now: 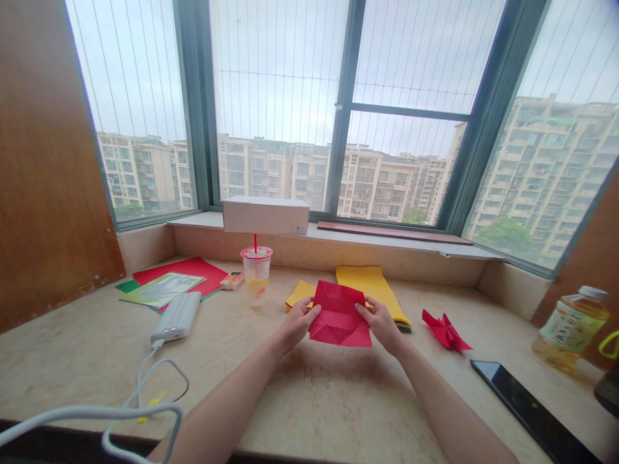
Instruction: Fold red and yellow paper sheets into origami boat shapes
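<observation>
Item: one sheet of red paper (341,316), deep crimson, matte, roughly four-sided. Location: in front of you, raised above the pale marbled counter (314,412), between your two hands. Condition: opened out but creased. Fold lines cross it from side to side, and slanting creases form triangular facets along the lower part. Tone: darker near the top, brighter and pinker toward the bottom edge. Outline: top edge slightly sloped, lower edge nearly straight.

Grip: your left hand (300,316) pinches the left edge, thumb on the near face, fingers behind; your right hand (380,316) pinches the right edge in the same way. Both grips are narrow, closed on the paper.

Adjacent pieces: yellow paper (372,290) lying behind the sheet, partly hidden by it; one folded red paper piece (445,331), pointed at its ends, resting to the right of your right hand, apart from it; a black phone (527,406) nearer you on the right. Left of your hands: a lidded plastic cup (256,274) with a red straw (255,243), and a white power bank (178,316).
</observation>
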The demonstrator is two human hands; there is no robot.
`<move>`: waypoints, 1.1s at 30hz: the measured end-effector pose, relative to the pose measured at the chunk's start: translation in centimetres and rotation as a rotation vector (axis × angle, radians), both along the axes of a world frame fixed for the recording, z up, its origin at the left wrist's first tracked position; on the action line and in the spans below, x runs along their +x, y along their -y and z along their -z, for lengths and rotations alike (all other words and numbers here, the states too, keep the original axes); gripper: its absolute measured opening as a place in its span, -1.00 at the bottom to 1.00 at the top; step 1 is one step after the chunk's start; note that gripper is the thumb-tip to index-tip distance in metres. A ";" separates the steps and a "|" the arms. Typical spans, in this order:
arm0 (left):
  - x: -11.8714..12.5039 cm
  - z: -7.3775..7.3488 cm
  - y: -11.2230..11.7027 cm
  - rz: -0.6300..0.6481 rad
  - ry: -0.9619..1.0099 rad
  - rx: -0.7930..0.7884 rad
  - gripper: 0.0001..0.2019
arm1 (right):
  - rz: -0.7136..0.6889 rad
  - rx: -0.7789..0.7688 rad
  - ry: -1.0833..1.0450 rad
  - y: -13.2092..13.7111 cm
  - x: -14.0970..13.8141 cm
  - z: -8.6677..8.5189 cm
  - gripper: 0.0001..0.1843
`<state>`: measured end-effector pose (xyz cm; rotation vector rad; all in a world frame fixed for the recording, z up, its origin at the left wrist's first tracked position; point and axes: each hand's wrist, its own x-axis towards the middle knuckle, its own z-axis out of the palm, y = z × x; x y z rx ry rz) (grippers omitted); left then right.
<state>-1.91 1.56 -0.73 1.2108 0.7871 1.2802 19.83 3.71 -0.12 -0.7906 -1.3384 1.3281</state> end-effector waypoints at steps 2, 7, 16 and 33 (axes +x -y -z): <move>0.3 0.1 0.1 0.028 0.011 -0.013 -0.53 | -0.015 -0.016 -0.015 0.4 0.3 0.6 -0.43; 0.3 -0.1 0.4 0.054 -0.005 -0.049 -0.47 | 0.010 -0.020 -0.066 0.3 0.9 1.4 -0.49; 1.1 -1.0 0.6 0.084 0.148 -0.128 -0.43 | 0.061 -0.041 -0.155 0.8 0.7 0.5 -0.51; -0.8 -0.4 0.9 0.062 -0.012 -0.128 -0.44 | 0.364 0.238 0.245 1.7 0.4 2.1 -0.70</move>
